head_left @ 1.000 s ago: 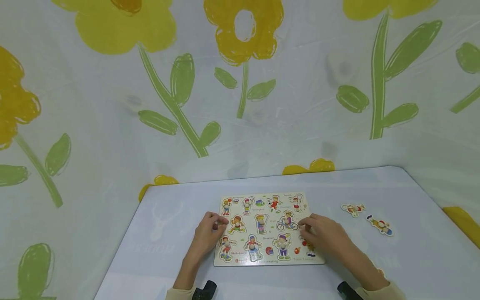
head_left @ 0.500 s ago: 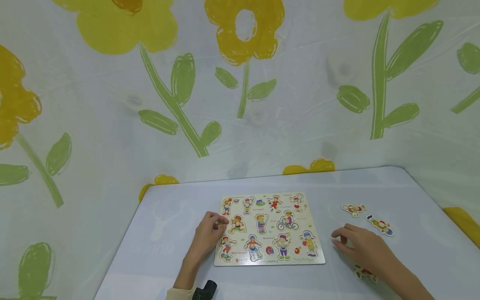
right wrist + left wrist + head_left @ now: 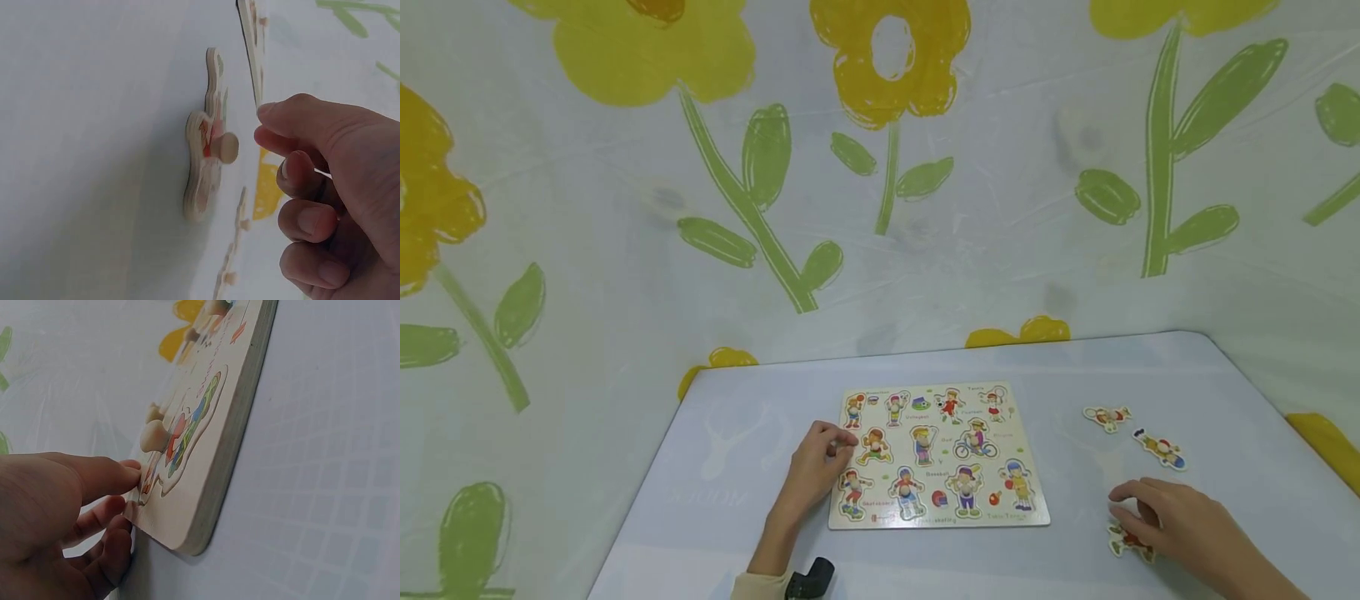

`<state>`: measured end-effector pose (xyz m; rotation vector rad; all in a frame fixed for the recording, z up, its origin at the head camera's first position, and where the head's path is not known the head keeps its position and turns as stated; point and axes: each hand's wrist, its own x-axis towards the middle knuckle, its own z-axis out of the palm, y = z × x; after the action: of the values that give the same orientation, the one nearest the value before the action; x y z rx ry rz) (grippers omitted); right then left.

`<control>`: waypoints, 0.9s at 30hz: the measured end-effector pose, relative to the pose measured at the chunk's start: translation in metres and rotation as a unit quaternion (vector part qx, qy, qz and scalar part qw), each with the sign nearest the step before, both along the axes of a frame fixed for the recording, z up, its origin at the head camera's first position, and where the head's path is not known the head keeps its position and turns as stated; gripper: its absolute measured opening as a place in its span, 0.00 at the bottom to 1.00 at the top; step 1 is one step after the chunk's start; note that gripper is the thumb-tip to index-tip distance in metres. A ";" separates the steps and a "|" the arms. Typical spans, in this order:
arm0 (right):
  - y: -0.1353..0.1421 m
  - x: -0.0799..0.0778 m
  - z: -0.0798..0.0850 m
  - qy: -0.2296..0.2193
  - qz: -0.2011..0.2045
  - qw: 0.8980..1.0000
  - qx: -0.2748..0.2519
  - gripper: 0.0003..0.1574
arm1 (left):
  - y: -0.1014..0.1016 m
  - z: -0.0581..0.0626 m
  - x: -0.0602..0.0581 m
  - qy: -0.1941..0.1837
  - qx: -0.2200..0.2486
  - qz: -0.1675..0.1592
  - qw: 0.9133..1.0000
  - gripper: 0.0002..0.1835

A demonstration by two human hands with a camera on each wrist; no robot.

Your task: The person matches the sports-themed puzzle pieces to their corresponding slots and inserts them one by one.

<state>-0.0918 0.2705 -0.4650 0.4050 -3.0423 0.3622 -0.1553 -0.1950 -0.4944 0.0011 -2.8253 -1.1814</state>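
Note:
A pale wooden puzzle board [image 3: 940,481] printed with children playing sports lies flat on the table, several knobbed pieces seated in it. At its left edge is my left hand [image 3: 816,467]; in the left wrist view the thumb lies at the edge and curled fingers [image 3: 112,550] sit beside and below, gripping it. My right hand [image 3: 1187,521] hovers over a loose figure-shaped puzzle piece [image 3: 1118,540], partly covering it. The right wrist view shows that piece [image 3: 197,169] standing apart from the loosely curled, bare fingers, its round knob [image 3: 229,148] facing the hand.
Two more loose puzzle pieces, one with a racket-like shape [image 3: 1107,418] and one angled [image 3: 1160,450], lie on the white table [image 3: 737,500] right of the board. Behind rises a white cloth [image 3: 1000,250] with yellow flowers.
My right hand has left the board's lower right, moving rightward to the loose piece beside it. A table-tennis figure on the board is now uncovered. The left hand stays at the edge.

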 end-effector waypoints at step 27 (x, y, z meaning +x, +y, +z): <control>0.025 0.000 -0.005 -0.090 0.080 0.991 -0.059 0.10 | -0.001 -0.002 -0.001 0.003 0.001 -0.009 1.000 0.05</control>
<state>-0.0915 0.2958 -0.4704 0.6452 -3.1473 0.6157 -0.1561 -0.1959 -0.4966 -0.0276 -2.8251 -1.1854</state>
